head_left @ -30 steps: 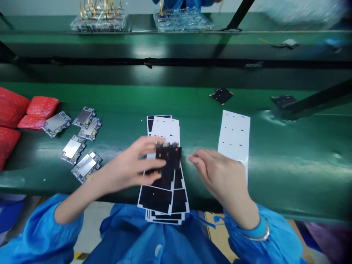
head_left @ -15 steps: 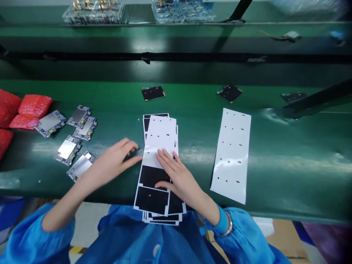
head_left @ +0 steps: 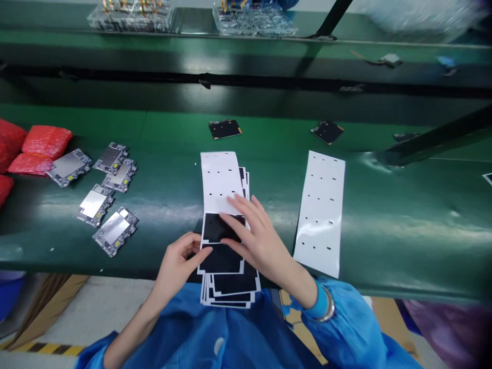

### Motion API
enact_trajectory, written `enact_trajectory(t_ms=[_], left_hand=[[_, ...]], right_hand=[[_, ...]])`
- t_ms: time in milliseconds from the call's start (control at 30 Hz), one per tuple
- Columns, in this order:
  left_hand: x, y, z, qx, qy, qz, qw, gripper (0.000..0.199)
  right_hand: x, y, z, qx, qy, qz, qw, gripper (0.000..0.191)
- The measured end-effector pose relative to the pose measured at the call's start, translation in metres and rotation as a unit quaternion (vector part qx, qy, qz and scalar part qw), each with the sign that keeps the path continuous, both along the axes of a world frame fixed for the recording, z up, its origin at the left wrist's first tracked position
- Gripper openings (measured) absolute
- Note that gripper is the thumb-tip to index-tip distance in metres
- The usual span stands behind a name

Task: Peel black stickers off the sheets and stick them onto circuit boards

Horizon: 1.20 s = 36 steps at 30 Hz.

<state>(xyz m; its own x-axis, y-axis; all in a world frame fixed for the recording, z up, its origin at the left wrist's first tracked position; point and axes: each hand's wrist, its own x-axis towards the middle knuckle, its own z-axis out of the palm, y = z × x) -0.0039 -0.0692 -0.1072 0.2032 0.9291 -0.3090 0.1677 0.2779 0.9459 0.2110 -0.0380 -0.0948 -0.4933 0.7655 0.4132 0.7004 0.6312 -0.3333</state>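
A stack of sheets with black rectangles and white borders (head_left: 236, 283) lies at the table's front edge. On top is a sheet (head_left: 221, 177) whose far part shows white with small slots and whose near part shows black panels. My left hand (head_left: 180, 261) pinches this top sheet's left edge, thumb above. My right hand (head_left: 259, 238) rests over its right side, fingers apart, fingertips near the line between white and black. To the right, a white slotted sheet (head_left: 321, 212) lies flat, touched by neither hand.
Several circuit boards (head_left: 115, 230) and red bubble-wrapped packs (head_left: 46, 142) lie at the left. Black boards (head_left: 225, 129) (head_left: 327, 132) sit further back. A dark post (head_left: 442, 136) stands at right. Clear trays (head_left: 130, 18) rest on the upper shelf (head_left: 194, 25).
My left hand has moved right and taken the top sheet's left edge. The top sheet has shifted away from me and turned slightly. My right hand has shifted a little right.
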Motion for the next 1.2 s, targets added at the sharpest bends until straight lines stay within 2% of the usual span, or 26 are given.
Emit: enact_trajectory(t_ms=[100, 333, 433, 533, 633, 700, 733, 767, 833, 900, 933, 967, 1033, 1100, 1200], left_hand=[[0.001, -0.002, 0.000, 0.057, 0.013, 0.009, 0.998, 0.016], [0.014, -0.001, 0.011, 0.208, 0.045, -0.001, 0.977, 0.008], [0.018, -0.001, 0.017, 0.221, 0.055, -0.017, 0.974, 0.011], [0.014, -0.002, 0.016, 0.181, 0.068, -0.024, 0.981, 0.004], [0.006, -0.002, 0.004, 0.147, 0.108, 0.023, 0.983, 0.017], [0.003, -0.001, -0.006, 0.178, 0.197, 0.025, 0.964, 0.012], [0.003, -0.001, -0.010, 0.203, 0.249, 0.013, 0.947, 0.009], [0.005, 0.000, -0.013, 0.230, 0.290, 0.002, 0.929, 0.008], [0.010, 0.001, -0.012, 0.271, 0.304, -0.007, 0.913, 0.016], [0.015, 0.001, -0.006, 0.281, 0.245, -0.004, 0.928, 0.027], [0.016, 0.000, -0.001, 0.277, 0.206, -0.007, 0.938, 0.028], [0.016, 0.000, 0.003, 0.267, 0.172, -0.011, 0.948, 0.029], [0.013, -0.001, 0.012, 0.242, 0.132, -0.019, 0.961, 0.031], [0.006, -0.002, 0.018, 0.229, 0.118, -0.034, 0.966, 0.029], [-0.003, -0.004, 0.024, 0.242, 0.134, -0.066, 0.959, 0.021]], right_hand=[[-0.005, -0.010, 0.006, 0.034, 0.019, 0.045, 0.998, 0.021], [-0.006, -0.017, 0.015, 0.036, 0.063, 0.075, 0.995, 0.014], [-0.009, -0.017, 0.020, 0.045, 0.054, 0.055, 0.996, 0.015], [-0.002, -0.013, 0.027, -0.015, 0.103, 0.015, 0.994, 0.019], [0.014, -0.006, 0.034, -0.104, 0.231, -0.101, 0.962, 0.016], [0.020, -0.006, 0.037, -0.120, 0.313, -0.186, 0.923, 0.013], [0.020, -0.006, 0.037, -0.115, 0.336, -0.206, 0.912, 0.012], [0.017, -0.008, 0.036, -0.111, 0.343, -0.198, 0.911, 0.012], [0.007, -0.012, 0.033, -0.124, 0.330, -0.115, 0.929, 0.015], [-0.004, -0.015, 0.029, -0.153, 0.321, -0.009, 0.934, 0.018], [-0.007, -0.016, 0.028, -0.167, 0.333, 0.019, 0.928, 0.019], [-0.009, -0.015, 0.026, -0.177, 0.356, 0.022, 0.917, 0.019], [-0.006, -0.012, 0.024, -0.206, 0.414, -0.024, 0.887, 0.022], [0.001, -0.007, 0.021, -0.268, 0.453, -0.069, 0.848, 0.025], [0.007, -0.001, 0.018, -0.376, 0.449, -0.053, 0.809, 0.018]])
